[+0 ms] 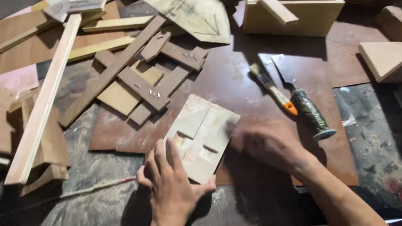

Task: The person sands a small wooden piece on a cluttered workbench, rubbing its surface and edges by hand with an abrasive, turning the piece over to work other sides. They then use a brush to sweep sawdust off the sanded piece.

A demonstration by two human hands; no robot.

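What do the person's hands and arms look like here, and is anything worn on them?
Both are bare: no gloves, sleeves, watch or rings show. The left hand is sharp, with its fingers and short nails plain to see. The right hand is smeared by motion blur, so its fingers cannot be made out. Both forearms run bare to the bottom edge of the picture.

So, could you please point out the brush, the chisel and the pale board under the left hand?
brush [272, 89]: head view, on its wooden handle.
chisel [310, 111]: head view, on its dark grip.
pale board [202, 131]: head view, on its bare upper face, above the left hand [170, 185].
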